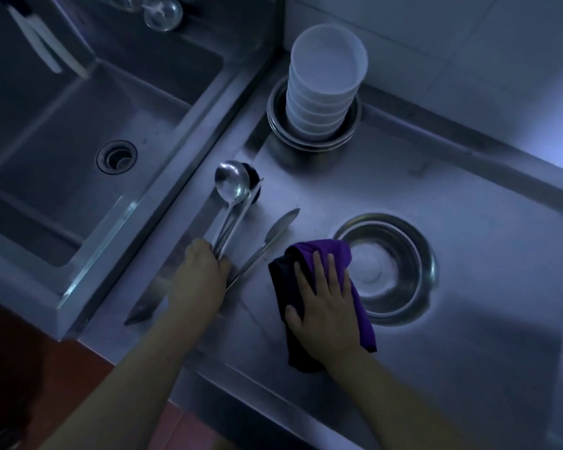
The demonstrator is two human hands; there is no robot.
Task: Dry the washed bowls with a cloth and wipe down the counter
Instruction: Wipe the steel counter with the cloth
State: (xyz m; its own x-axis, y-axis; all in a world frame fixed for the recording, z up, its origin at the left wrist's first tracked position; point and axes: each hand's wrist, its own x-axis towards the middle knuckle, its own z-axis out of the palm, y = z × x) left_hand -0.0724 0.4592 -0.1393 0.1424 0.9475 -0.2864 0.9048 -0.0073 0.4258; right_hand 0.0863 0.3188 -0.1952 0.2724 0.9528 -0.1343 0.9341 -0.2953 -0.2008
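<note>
Two bare forearms — no sleeves, no gloves, no rings or watch showing.

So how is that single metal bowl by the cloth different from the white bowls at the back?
The metal bowl is shiny steel, wide and shallow, and sits alone on the counter. The white bowls are matte, narrower and nested in a tall stack standing in metal bowls. All sit upright.

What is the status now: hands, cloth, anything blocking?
Left hand grips ladle handles. Right hand flat on purple cloth, pressing counter. Knife and metal bowl beside the cloth.
</note>
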